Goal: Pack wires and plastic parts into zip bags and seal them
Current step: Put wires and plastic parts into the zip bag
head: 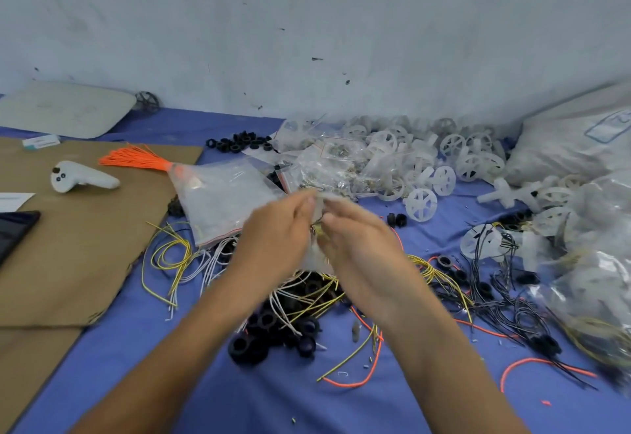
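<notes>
My left hand [276,239] and my right hand [358,246] meet at the middle of the view, both blurred. Between them they hold a small clear zip bag [319,228] by its top edge, with dark and yellowish bits showing inside. The bag's lower part hangs between my palms, mostly hidden. Below my hands lies a heap of black rubber rings [273,331] mixed with yellow and white wires [307,297]. A stack of empty zip bags [225,201] lies just left of my left hand.
White plastic wheels [423,205] pile up at the back right beside filled bags [594,263]. A bundle of orange wires [136,158], a white controller [78,179] and brown cardboard [85,246] sit to the left. Black wires [505,297] sprawl on the blue cloth.
</notes>
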Motion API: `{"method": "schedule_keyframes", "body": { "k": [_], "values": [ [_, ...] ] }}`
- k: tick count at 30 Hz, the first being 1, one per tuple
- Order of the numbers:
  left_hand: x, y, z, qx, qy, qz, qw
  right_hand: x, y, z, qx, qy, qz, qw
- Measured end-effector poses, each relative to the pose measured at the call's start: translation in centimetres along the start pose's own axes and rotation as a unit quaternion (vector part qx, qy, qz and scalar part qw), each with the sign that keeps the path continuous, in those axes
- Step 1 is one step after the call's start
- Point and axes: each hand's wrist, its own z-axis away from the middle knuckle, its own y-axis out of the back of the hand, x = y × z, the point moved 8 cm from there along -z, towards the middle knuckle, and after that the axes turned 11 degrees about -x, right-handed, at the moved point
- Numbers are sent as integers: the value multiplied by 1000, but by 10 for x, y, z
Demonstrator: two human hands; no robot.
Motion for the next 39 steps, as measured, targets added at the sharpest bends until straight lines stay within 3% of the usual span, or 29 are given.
{"method": "schedule_keyframes", "body": {
  "k": [3, 7, 9, 12, 15, 18, 23, 26, 29, 31, 33, 36, 39],
  "values": [
    [-4, 35, -50, -2, 8, 42, 999, -57, -21, 24, -86, 131, 111, 981],
    [-6, 94, -104, 54, 28, 144, 988, -58, -14, 22, -121, 101, 311, 937],
    [-1, 117, -117, 67, 14, 128, 989, -28, -1, 1, -115, 41, 484, 866],
    [7, 131, -124, 70, -20, 94, 993, 28, 17, -39, -90, -11, 704, 704],
    [6, 123, -112, 78, -43, 36, 995, 78, 17, -63, -118, -22, 745, 656],
    [-10, 105, -93, 62, -41, -17, 997, 108, 10, -64, -177, -21, 791, 585],
    [-40, 88, -73, 46, -23, -36, 998, 100, 18, -63, -176, 0, 825, 536],
    [-43, 86, -72, 57, -22, -15, 998, 109, 15, -58, -216, -27, 819, 530],
    [-41, 83, -70, 52, -26, -4, 998, 96, 10, -57, -181, 26, 825, 534],
    [-41, 82, -65, 47, -25, -1, 999, 80, 12, -57, -167, 53, 806, 566],
    [-42, 82, -60, 45, -22, 4, 999, 57, 23, -52, -141, 68, 747, 647],
    [-39, 80, -51, 38, -16, 11, 999, 21, 60, -28, -50, 60, 588, 805],
    [-28, 70, -34, 25, -21, 0, 999, -9, 94, 9, 44, 87, 406, 909]
  ]
}}
